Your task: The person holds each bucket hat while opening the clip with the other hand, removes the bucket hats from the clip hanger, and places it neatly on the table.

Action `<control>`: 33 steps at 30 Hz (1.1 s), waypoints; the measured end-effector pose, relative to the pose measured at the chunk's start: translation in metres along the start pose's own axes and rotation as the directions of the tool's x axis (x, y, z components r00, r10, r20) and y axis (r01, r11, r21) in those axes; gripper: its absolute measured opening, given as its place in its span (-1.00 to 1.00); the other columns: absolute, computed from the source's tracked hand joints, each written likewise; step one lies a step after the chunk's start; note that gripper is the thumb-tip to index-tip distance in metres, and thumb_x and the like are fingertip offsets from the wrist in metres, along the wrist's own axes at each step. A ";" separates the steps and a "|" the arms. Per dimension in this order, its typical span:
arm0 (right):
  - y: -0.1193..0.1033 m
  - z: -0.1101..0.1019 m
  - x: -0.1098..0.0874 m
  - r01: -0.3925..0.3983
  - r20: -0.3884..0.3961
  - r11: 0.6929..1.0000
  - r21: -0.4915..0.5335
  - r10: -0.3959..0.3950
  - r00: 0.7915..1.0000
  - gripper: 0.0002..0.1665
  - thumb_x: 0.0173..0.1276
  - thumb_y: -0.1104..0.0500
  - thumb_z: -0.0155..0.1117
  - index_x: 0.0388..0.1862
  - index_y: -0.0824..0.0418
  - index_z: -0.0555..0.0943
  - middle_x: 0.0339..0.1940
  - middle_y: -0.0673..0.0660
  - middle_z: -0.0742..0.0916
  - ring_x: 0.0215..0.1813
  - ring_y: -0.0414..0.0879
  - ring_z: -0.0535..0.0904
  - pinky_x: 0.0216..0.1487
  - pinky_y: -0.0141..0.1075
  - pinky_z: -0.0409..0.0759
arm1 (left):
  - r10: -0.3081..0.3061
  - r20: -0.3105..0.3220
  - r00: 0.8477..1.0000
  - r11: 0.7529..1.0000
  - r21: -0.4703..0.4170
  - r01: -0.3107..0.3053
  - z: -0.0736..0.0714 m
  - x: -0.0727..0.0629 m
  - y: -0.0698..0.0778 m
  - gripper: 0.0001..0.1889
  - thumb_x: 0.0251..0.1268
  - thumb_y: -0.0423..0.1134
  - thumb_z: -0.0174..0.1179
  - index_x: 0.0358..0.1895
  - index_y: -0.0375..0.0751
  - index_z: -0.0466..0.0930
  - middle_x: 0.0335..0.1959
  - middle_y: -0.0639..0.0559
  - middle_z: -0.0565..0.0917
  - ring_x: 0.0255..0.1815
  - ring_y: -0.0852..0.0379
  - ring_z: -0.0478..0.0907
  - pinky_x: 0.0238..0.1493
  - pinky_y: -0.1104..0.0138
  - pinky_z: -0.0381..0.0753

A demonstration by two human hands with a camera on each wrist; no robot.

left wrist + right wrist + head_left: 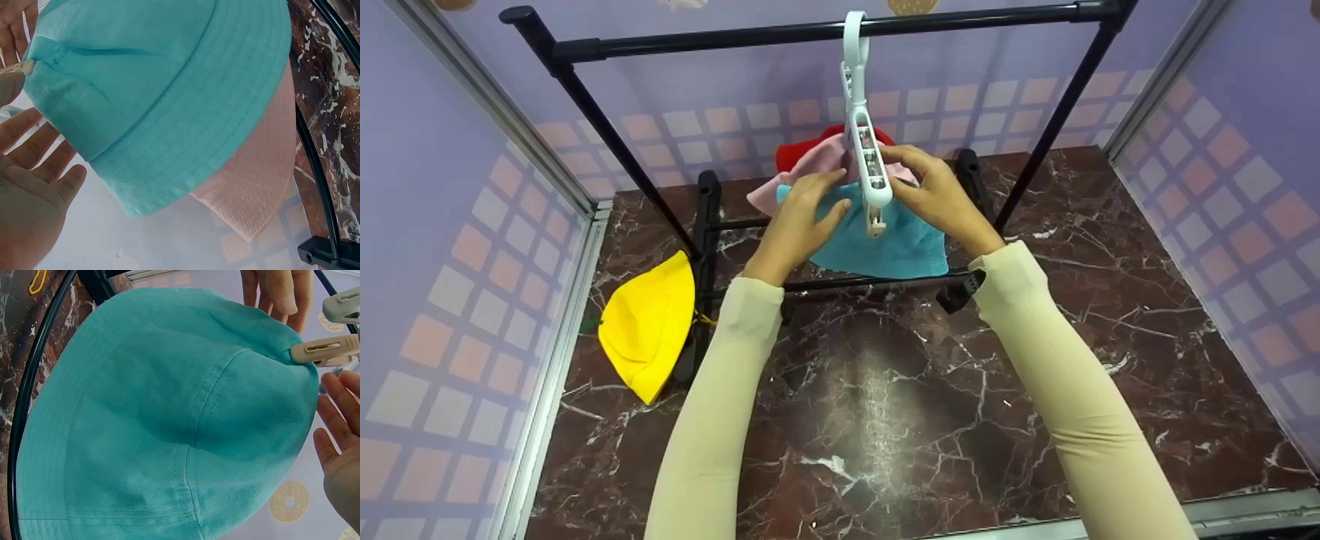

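A turquoise bucket hat (877, 247) hangs by its crown from a beige clothes peg (320, 350) under a white clip hanger (870, 161). My left hand (802, 221) is beside the hat on the left, thumb apart from the fingers. In the left wrist view its fingers (34, 149) lie loosely along the crown's edge; whether they touch the cloth I cannot tell. My right hand (934, 191) is at the hanger's right side, fingers extended near the pegs. The right wrist view shows its fingers (340, 408) loosely spread beside the crown, holding nothing visible.
Behind the turquoise hat hang a pink hat (817, 165) and a red one (799, 154), partly hidden. The hanger hooks over a black rack's top bar (720, 39). A yellow bucket hat (649, 322) lies by the rack's left foot on the dark marbled floor (885, 420). Patterned walls enclose three sides.
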State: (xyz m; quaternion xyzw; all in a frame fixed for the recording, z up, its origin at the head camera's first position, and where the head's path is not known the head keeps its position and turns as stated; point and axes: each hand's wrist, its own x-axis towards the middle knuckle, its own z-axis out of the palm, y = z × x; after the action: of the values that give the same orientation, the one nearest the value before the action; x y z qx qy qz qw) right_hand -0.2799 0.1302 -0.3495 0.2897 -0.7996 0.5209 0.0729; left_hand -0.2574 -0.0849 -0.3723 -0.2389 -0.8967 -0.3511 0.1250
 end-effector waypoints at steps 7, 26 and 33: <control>-0.003 0.001 0.002 -0.031 0.013 0.999 -0.026 0.032 0.999 -0.54 0.39 0.22 0.21 0.25 0.31 0.51 0.19 0.23 0.61 0.28 -0.02 0.46 0.40 -0.16 0.31 | -0.012 0.021 1.000 1.000 0.002 0.012 0.005 0.004 0.003 -0.54 0.42 -0.19 0.10 0.31 -0.30 0.40 0.27 -0.16 0.49 0.36 -0.05 0.34 0.42 0.21 0.27; -0.007 0.010 0.012 -0.051 0.001 0.998 -0.025 0.051 0.999 -0.55 0.43 0.21 0.16 0.27 0.31 0.49 0.12 0.24 0.65 0.22 -0.03 0.51 0.36 -0.21 0.32 | 0.022 -0.017 1.000 0.999 0.038 -0.021 0.011 0.011 0.005 -0.69 0.42 -0.30 0.07 0.12 -0.35 0.55 0.13 -0.22 0.58 0.25 -0.09 0.42 0.37 0.16 0.33; -0.006 0.009 0.014 -0.062 -0.020 0.997 -0.049 0.061 0.998 -0.55 0.42 0.24 0.15 0.25 0.34 0.50 0.11 0.25 0.66 0.17 -0.02 0.53 0.32 -0.22 0.35 | 0.041 -0.052 0.998 0.998 0.048 -0.038 0.015 0.014 0.007 -0.75 0.41 -0.30 0.09 0.03 -0.37 0.57 0.03 -0.21 0.62 0.14 -0.08 0.50 0.25 0.16 0.44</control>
State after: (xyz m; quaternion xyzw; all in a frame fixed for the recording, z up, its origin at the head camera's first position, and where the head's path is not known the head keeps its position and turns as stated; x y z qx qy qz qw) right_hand -0.2866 0.1154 -0.3424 0.2584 -0.8202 0.5054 0.0713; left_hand -0.2664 -0.0661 -0.3737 -0.2440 -0.8963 -0.3334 0.1613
